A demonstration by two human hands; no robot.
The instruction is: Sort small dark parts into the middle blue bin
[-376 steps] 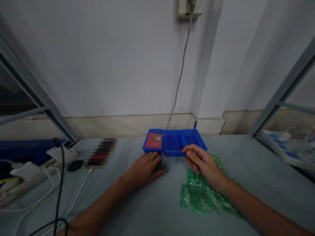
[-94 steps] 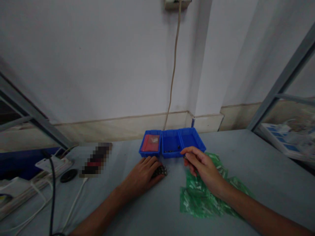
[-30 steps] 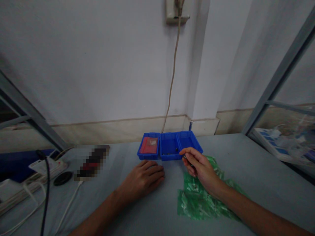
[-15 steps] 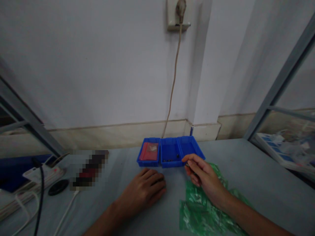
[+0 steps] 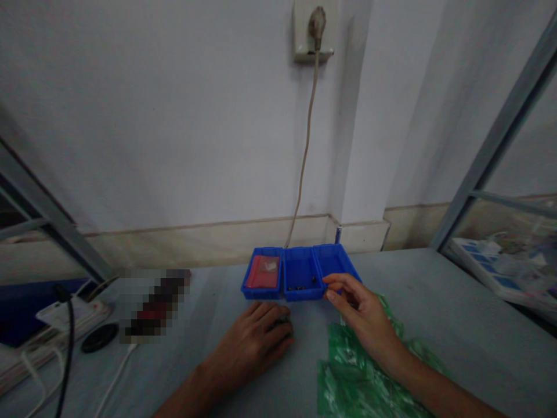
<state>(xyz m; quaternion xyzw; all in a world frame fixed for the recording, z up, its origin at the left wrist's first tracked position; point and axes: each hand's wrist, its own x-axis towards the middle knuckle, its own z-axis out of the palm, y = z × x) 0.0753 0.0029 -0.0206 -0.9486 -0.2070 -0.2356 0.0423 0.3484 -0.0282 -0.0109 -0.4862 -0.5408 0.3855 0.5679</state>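
Three small blue bins stand in a row at the back of the grey table: the left bin (image 5: 261, 274) holds a red packet, the middle bin (image 5: 301, 274) holds a few small dark parts, the right bin (image 5: 337, 263) shows nothing inside. My left hand (image 5: 256, 341) lies palm down just in front of them, fingers curled over a clump of small dark parts (image 5: 282, 320) that is mostly hidden. My right hand (image 5: 359, 309) hovers by the front of the right bin, thumb and fingers curled together; whatever they pinch is too small to make out.
Green plastic bags (image 5: 361, 377) lie under my right forearm. A power strip (image 5: 72, 310), cables, a black round disc (image 5: 99, 338) and a blurred-out item sit on the left. A cord hangs from a wall socket (image 5: 313, 32). A metal frame and trays (image 5: 500, 270) stand to the right.
The view has tilted up a little, so everything sits lower in the frame. My right hand has curled a bit more by the right bin. My left hand stays on the dark parts.
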